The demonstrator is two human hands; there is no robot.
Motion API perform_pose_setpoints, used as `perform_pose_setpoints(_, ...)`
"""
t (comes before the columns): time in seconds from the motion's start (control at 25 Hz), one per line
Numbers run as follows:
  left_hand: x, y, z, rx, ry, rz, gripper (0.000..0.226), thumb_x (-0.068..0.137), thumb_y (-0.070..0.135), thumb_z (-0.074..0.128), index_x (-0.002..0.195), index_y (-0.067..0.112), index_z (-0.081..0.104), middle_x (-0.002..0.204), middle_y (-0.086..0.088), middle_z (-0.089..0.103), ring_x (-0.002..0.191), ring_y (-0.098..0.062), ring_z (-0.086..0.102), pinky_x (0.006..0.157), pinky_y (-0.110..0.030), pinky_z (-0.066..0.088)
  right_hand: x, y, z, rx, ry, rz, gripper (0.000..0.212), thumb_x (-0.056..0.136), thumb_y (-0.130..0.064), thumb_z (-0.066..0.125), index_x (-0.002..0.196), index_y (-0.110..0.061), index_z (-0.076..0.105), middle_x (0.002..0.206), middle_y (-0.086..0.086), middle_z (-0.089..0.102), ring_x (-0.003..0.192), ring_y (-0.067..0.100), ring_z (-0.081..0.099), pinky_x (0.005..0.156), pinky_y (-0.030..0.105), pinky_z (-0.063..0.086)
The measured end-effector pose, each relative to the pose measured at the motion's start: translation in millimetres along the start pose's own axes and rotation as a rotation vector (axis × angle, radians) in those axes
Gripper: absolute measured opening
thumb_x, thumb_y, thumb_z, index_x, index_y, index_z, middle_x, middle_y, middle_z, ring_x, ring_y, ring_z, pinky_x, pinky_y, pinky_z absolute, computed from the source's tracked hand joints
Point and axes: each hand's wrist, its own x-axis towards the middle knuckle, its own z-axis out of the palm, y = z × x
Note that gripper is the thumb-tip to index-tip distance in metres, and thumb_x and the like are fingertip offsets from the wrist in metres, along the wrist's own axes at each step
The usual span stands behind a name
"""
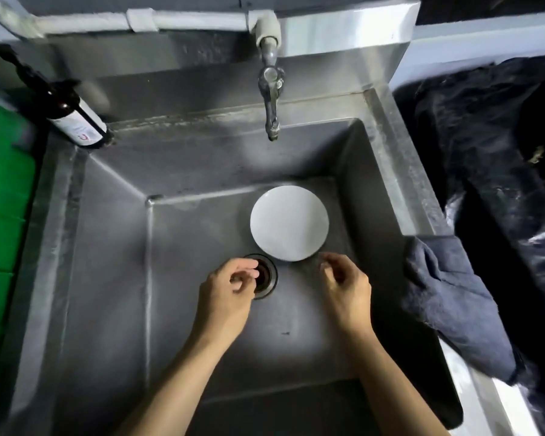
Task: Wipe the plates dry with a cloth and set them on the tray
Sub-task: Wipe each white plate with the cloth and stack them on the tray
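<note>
Nearest me, my left hand (230, 286) and right hand (346, 283) hover low in the steel sink (107, 247), fingers loosely curled, holding nothing. Just beyond them a white plate (289, 223) lies flat on the sink floor beside the drain (266, 275). I judge it light, rigid, breakable and slippery if wet; I'd grip its rim. A dark cloth (447, 297) drapes the right edge.

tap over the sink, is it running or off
Off: no water falls from the tap spout into the sink below.
</note>
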Motion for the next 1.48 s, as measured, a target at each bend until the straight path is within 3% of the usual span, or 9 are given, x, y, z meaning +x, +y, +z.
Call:
perform_pose_setpoints(0.12, 45, -25, 24, 0.011, 0.035, -0.021, 0.032, 0.092, -0.001, 0.058, 0.101, 0.026, 0.072, 0.097, 0.007, 0.075, 0.093, -0.017, 0.071, 0.088, -0.045, 0.059, 46, 27, 28, 0.039, 0.011, 0.069, 0.023, 0.096, -0.017, 0.063, 0.116, -0.025, 0.072, 0.089, -0.013, 0.071, 0.087, -0.002, 0.066, 0.076, 0.017, 0.047)
perform_pose_setpoints(0.28, 92, -49, 48, 0.149, 0.021, -0.074, 0.031, 0.094, 0.014, 0.059, 0.120, 0.031, 0.064, 0.116, 0.016, 0.067, 0.099, -0.005, 0.067, 0.078, -0.017, 0.050, 96, 57, 57, 0.010, 0.085, 0.122, 0.028, 0.095, -0.015, 0.062, 0.121, -0.019, 0.069, 0.099, 0.000, 0.071, 0.097, 0.021, 0.068, 0.081, 0.029, 0.049)
perform_pose_setpoints(0.4, 117, -60, 64, 0.315, -0.049, -0.216, 0.053, 0.095, 0.031, 0.059, 0.146, 0.024, 0.046, 0.145, 0.005, 0.052, 0.118, -0.013, 0.057, 0.096, -0.029, 0.045, 119, 72, 68, -0.105, 0.123, 0.122, 0.030, 0.096, -0.012, 0.061, 0.125, -0.014, 0.068, 0.119, 0.010, 0.068, 0.108, 0.028, 0.065, 0.082, 0.021, 0.039)
perform_pose_setpoints(0.52, 131, -64, 77, 0.278, -0.058, -0.222, 0.039, 0.093, 0.025, 0.059, 0.133, 0.024, 0.058, 0.126, 0.005, 0.063, 0.106, -0.014, 0.059, 0.084, -0.027, 0.044, 130, 78, 74, -0.151, 0.087, 0.134, 0.030, 0.095, -0.013, 0.063, 0.125, -0.014, 0.070, 0.123, 0.012, 0.065, 0.106, 0.030, 0.066, 0.089, 0.029, 0.047)
perform_pose_setpoints(0.6, 134, -66, 80, 0.244, -0.021, -0.221, 0.027, 0.090, 0.021, 0.059, 0.116, 0.022, 0.063, 0.109, 0.008, 0.066, 0.096, -0.019, 0.065, 0.075, -0.028, 0.050, 131, 77, 77, -0.148, 0.104, 0.139, 0.027, 0.092, -0.013, 0.067, 0.120, -0.014, 0.071, 0.113, 0.008, 0.069, 0.095, 0.023, 0.066, 0.083, 0.029, 0.048)
perform_pose_setpoints(0.76, 133, -67, 84, 0.091, 0.024, -0.257, 0.026, 0.079, 0.017, 0.061, 0.105, 0.015, 0.066, 0.101, 0.001, 0.067, 0.095, -0.028, 0.068, 0.085, -0.047, 0.059, 136, 74, 77, -0.117, 0.147, 0.187, 0.024, 0.089, -0.007, 0.070, 0.112, -0.013, 0.069, 0.096, -0.001, 0.067, 0.087, 0.017, 0.063, 0.078, 0.024, 0.043)
perform_pose_setpoints(1.0, 121, -74, 81, -0.110, 0.121, -0.358, 0.022, 0.085, 0.006, 0.062, 0.107, 0.009, 0.063, 0.107, -0.006, 0.069, 0.086, -0.021, 0.072, 0.076, -0.041, 0.063, 125, 65, 72, 0.029, 0.114, 0.194, 0.029, 0.089, 0.001, 0.064, 0.117, -0.009, 0.065, 0.098, -0.001, 0.068, 0.080, 0.009, 0.064, 0.068, 0.014, 0.046)
perform_pose_setpoints(1.2, 68, -69, 49, -0.351, 0.199, -0.426, 0.029, 0.088, -0.002, 0.064, 0.115, 0.007, 0.055, 0.110, -0.013, 0.068, 0.098, -0.029, 0.071, 0.069, -0.039, 0.063, 80, 44, 55, 0.076, 0.023, 0.134, 0.026, 0.087, 0.002, 0.065, 0.107, -0.014, 0.063, 0.089, -0.009, 0.067, 0.072, -0.009, 0.063, 0.060, 0.004, 0.046)
perform_pose_setpoints(1.48, -2, -55, -4, -0.582, 0.332, -0.575, 0.032, 0.082, -0.016, 0.067, 0.107, 0.003, 0.059, 0.102, -0.012, 0.069, 0.094, -0.028, 0.071, 0.062, -0.035, 0.063, 23, -8, 44, -0.088, -0.182, 0.061, 0.023, 0.093, -0.013, 0.063, 0.115, -0.015, 0.057, 0.091, -0.003, 0.068, 0.078, 0.004, 0.064, 0.060, 0.011, 0.047)
